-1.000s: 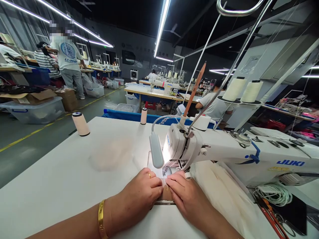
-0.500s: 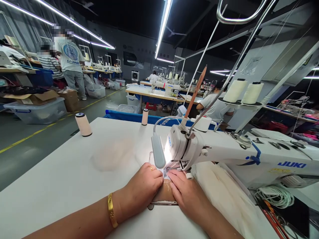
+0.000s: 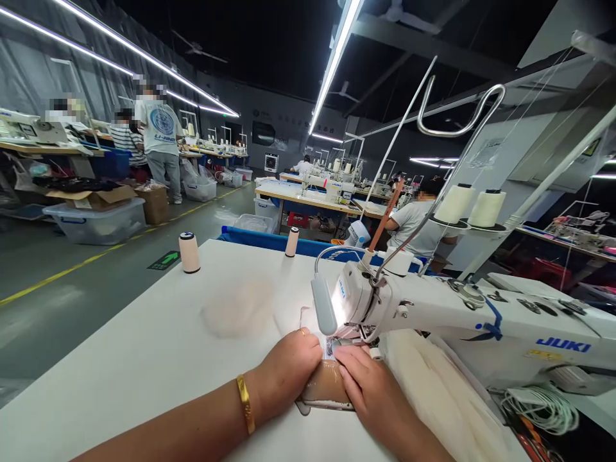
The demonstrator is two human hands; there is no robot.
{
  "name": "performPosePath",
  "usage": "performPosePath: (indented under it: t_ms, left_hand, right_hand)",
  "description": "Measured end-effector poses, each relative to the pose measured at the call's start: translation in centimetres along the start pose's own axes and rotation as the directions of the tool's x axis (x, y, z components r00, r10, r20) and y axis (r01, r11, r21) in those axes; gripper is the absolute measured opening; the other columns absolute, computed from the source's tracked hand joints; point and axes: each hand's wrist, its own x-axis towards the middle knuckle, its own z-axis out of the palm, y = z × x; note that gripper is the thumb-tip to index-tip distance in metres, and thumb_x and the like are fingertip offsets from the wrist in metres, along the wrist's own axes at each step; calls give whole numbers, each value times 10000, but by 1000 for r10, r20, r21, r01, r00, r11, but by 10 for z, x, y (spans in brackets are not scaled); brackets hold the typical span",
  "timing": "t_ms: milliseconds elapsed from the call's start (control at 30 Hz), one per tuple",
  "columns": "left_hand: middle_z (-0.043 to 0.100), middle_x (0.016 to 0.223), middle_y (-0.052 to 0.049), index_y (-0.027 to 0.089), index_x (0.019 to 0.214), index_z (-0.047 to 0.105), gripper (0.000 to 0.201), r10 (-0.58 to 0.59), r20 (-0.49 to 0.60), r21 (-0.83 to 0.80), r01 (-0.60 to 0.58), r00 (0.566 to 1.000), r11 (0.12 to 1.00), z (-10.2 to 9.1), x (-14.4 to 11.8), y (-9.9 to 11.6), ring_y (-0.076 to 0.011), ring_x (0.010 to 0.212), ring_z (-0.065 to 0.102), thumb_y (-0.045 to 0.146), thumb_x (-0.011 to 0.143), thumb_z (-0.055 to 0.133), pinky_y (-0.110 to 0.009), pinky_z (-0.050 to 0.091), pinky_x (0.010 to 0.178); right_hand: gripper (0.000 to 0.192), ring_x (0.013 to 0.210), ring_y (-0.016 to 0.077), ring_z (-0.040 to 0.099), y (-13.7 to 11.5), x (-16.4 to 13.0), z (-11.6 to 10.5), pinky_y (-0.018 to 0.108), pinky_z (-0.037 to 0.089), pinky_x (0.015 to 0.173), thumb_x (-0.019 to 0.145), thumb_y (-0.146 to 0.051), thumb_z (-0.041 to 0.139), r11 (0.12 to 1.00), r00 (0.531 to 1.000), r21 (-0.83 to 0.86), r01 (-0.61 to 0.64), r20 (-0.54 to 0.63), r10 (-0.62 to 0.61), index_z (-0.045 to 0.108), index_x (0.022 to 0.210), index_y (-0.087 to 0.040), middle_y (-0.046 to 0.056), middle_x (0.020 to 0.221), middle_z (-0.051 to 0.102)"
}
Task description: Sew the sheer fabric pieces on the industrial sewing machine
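A white sewing machine (image 3: 447, 311) stands at the right, its small grey lamp (image 3: 324, 305) lit above the needle area. My left hand (image 3: 291, 359) is closed just left of the presser foot (image 3: 332, 346), fingertips pressed together; whatever they hold is hidden. On the other side, my right hand (image 3: 370, 385) lies with fingers stretched forward, tips beside the foot. Between both hands shows a brown, shiny plate (image 3: 327, 383) on the machine bed. Pale sheer fabric (image 3: 235, 305) lies on the table left of the machine, and more pale fabric (image 3: 443, 385) is bunched beneath the machine arm.
Two thread cones, a nearer one (image 3: 189, 252) and a farther one (image 3: 291, 242), stand on the white table (image 3: 144, 359). Cream spools (image 3: 455, 204) sit on a stand behind the machine. A coiled white cable (image 3: 543, 407) lies at right. Several people work at tables beyond.
The view has shifted, so the table and machine front sit lower and farther right. Both hands keep their places beside the presser foot.
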Motion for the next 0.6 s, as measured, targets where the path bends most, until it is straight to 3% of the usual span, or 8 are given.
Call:
performPosePath:
  t_ms: [100, 200, 267, 333, 367, 467, 533, 600]
  left_hand:
    - [685, 835, -41, 222, 733, 477, 265, -55, -16, 1, 55, 998, 998, -7, -14, 2, -235, 787, 636, 82, 871, 655, -339, 509, 731]
    - [669, 794, -19, 213, 767, 542, 184, -127, -40, -282, 110, 991, 953, -27, -42, 12, -194, 722, 605, 130, 929, 563, -305, 470, 673]
    - [703, 847, -10, 220, 887, 640, 129, -177, 3, -601, 144, 984, 787, -46, -63, 20, -180, 760, 620, 214, 963, 537, -288, 479, 700]
    - [741, 935, -23, 225, 988, 677, 157, -240, 87, -838, 202, 967, 508, -67, -82, 24, -186, 852, 654, 346, 970, 579, -294, 511, 771]
    - [757, 970, -36, 218, 987, 668, 190, -282, 151, -908, 245, 948, 341, -76, -90, 24, -189, 879, 664, 397, 950, 621, -298, 518, 801]
    - [790, 1024, -100, 191, 902, 611, 310, -325, 380, -924, 369, 866, -98, -96, -103, 21, -194, 869, 680, 487, 889, 704, -314, 518, 829]
    - [796, 1006, -126, 179, 928, 621, 400, -286, 470, -881, 424, 835, -210, -101, -105, 20, -192, 816, 676, 566, 880, 707, -327, 512, 816]
    - [769, 868, -83, 172, 946, 634, 494, -267, 487, -873, 454, 831, -178, -101, -103, 20, -161, 711, 625, 642, 845, 744, -292, 471, 736]
  right_hand:
    - [342, 988, 253, 722, -12, 0, -7, 417, 633, 856, 1037, -60, 440, 988, 988, 52, 148, -54, -145, 629, 1255, -244, 84, 1107, 759]
    - [484, 1288, 297, 648, -29, 0, -17, 481, 572, 1061, 1009, -84, 530, 972, 974, 82, 222, -61, -218, 531, 1471, -228, 140, 1387, 690]
    - [474, 1442, 338, 541, -41, 3, -23, 535, 497, 1152, 1001, -160, 593, 974, 988, 169, 151, 12, -155, 557, 1468, -232, 146, 1519, 615]
    - [224, 1371, 338, 603, -52, 11, -29, 513, 511, 1114, 1022, -268, 607, 934, 986, 353, -46, 165, -14, 691, 1228, -244, 116, 1414, 694]
    - [154, 1260, 320, 671, -56, 16, -31, 476, 540, 1053, 1040, -330, 597, 873, 965, 458, -170, 259, 53, 708, 1096, -240, 103, 1282, 755]
    - [326, 920, 258, 731, -68, 32, -36, 375, 554, 859, 1042, -532, 603, 595, 866, 658, -461, 480, 140, 668, 964, -223, 66, 893, 786]
    - [393, 836, 241, 708, -75, 42, -37, 349, 518, 806, 986, -616, 669, 480, 812, 679, -555, 568, 135, 665, 975, -223, 40, 777, 755]
    - [396, 789, 228, 688, -82, 51, -35, 337, 483, 778, 930, -621, 744, 450, 757, 645, -618, 643, 118, 675, 957, -232, 19, 733, 732]
